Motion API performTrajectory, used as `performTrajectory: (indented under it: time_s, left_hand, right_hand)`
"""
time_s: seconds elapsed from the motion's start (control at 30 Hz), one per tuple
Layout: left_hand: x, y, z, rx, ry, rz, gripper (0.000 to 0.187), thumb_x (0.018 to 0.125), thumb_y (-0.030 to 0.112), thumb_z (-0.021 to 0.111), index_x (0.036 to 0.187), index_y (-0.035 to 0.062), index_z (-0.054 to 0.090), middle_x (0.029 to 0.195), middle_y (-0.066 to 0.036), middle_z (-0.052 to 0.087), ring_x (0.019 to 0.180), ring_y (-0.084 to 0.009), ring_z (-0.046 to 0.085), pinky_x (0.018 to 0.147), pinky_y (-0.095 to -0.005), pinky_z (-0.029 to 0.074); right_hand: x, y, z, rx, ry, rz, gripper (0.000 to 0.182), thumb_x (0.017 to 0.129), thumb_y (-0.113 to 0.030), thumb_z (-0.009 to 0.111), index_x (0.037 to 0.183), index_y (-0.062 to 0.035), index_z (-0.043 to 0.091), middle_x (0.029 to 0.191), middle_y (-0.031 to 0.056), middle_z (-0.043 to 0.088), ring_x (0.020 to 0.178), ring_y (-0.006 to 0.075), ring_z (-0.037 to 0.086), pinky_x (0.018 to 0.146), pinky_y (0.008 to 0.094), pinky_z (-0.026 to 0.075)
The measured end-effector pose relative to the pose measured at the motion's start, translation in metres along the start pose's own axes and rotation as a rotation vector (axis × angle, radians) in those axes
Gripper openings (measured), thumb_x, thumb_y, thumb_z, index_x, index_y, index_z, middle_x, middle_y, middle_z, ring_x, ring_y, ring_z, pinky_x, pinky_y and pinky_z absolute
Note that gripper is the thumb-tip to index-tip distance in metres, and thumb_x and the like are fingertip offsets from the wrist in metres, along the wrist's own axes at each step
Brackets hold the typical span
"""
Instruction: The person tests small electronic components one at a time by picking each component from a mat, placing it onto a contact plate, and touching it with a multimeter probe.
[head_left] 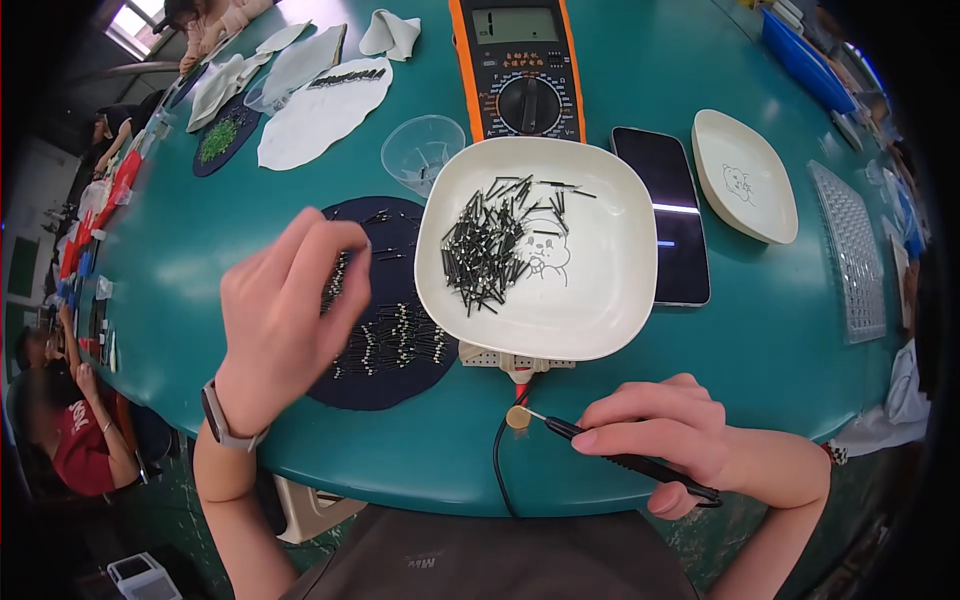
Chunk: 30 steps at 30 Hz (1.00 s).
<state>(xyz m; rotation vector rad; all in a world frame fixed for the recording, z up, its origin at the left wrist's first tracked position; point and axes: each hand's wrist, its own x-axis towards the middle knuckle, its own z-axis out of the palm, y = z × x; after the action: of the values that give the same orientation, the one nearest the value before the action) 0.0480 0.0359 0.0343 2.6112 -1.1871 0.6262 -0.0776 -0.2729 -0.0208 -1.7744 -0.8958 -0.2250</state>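
Observation:
My right hand (665, 440) grips a black multimeter test probe (640, 463), its metal tip at a small round brass-coloured disc (518, 417) near the table's front edge. My left hand (290, 300) hangs over a dark blue round cloth (385, 392), thumb and forefinger curled close together; whatever is between them is hidden or too small to make out. Rows of small black parts with metal ends (400, 338) lie on that cloth. Beside it, a cream bowl (610, 320) with a bear drawing holds a heap of similar black parts (485, 245).
An orange-and-black multimeter (529, 105) lies behind the bowl, its display reading 1. A phone (670, 230), a second cream dish (765, 205) and a clear tray (850, 255) lie rightward. Leftward are a clear cup (420, 150) and white cloths (320, 120). Other people sit around the table.

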Motion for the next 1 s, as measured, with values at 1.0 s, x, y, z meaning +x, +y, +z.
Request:
performTrajectory:
  time_s: [1.0]
  left_hand:
    - [-0.016, 0.063, 0.026, -0.845, -0.155, 0.111, 0.018, 0.080, 0.005, 0.080, 0.093, 0.0073, 0.069, 0.069, -0.002, 0.060, 0.050, -0.0157, 0.058, 0.043, -0.0298, 0.043]
  right_hand:
    - [-0.001, -0.002, 0.000, -0.013, -0.009, 0.001, 0.059, 0.098, -0.054, 0.054, 0.120, -0.0020, 0.071, 0.103, 0.0117, 0.068, 0.067, 0.0162, 0.065, 0.046, 0.0247, 0.041]
